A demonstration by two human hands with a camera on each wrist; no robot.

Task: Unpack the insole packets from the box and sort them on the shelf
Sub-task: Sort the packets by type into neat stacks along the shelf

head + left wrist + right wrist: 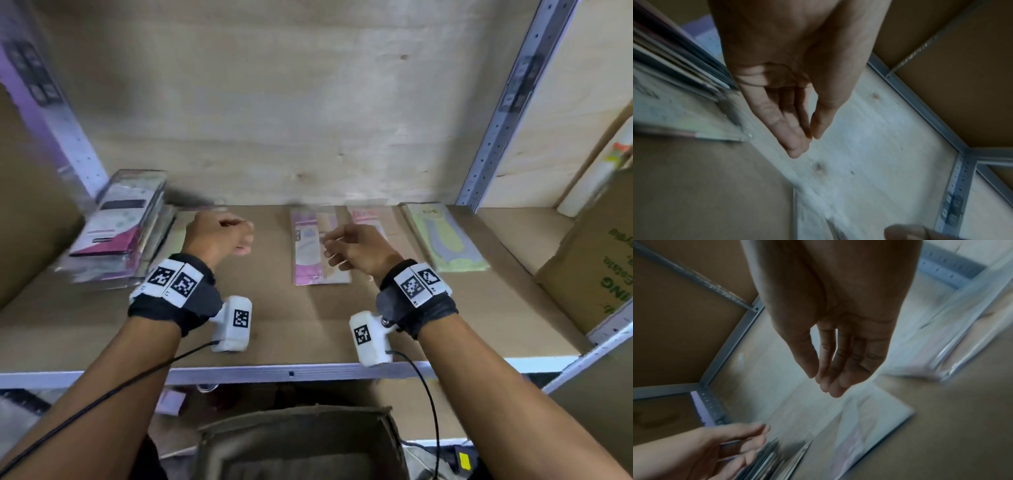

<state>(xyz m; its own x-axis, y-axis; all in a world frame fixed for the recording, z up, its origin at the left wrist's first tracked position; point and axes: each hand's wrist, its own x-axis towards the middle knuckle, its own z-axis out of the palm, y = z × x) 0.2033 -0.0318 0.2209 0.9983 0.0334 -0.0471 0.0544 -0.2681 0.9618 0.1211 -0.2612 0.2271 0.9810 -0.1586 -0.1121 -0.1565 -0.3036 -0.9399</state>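
Stockroom or shop storage, not a home. Slotted-angle steel racking: perforated grey upright (498,113) at the right, metal front lip (291,372), brown board shelf (274,318) with bare plywood backing (274,102). Retail-packed insole packets (317,246) laid flat in a row toward the shelf's rear edge, a stack of boxed packs (116,222) at its rear left corner. Printed shipping carton (596,260) at the right end, open cardboard box (298,442) below the front edge.

I note bare forearms, no sleeves. Each wrist carries a black wrap (186,305) with white fiducial tags (416,286), a white tagged camera block (234,323), and a black cable (430,397).
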